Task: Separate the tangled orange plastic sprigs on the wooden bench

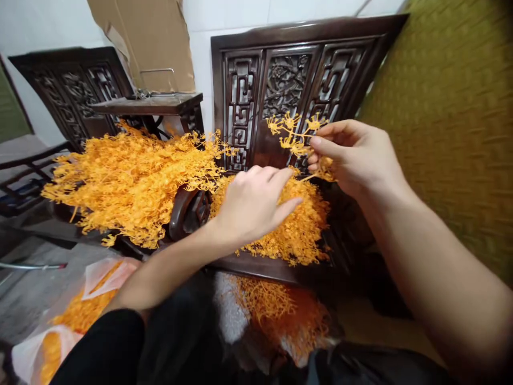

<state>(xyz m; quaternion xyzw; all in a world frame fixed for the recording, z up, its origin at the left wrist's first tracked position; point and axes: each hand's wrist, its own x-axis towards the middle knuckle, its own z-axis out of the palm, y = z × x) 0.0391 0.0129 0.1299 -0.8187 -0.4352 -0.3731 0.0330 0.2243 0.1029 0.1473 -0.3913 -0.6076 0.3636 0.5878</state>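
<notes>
My right hand point(356, 152) is closed in a pinch on an orange, plastic-looking flower sprig point(292, 131). Its thin stems fan out to the left into small spiky clusters. My left hand point(254, 203) reaches over a heap of orange sprigs point(300, 230) on the dark wooden seat point(264, 267). Its fingers are extended with the thumb apart, and nothing shows in them. Whether its fingertips touch the heap I cannot tell.
A larger pile of orange sprigs point(128, 182) lies to the left, past the curved armrest point(182, 214). Clear bags with orange pieces point(76, 310) stand at lower left. More orange stems point(266, 299) lie below the seat. Cardboard point(156, 43) leans behind a small wooden table point(148, 104); a woven mat point(449, 123) rises at right.
</notes>
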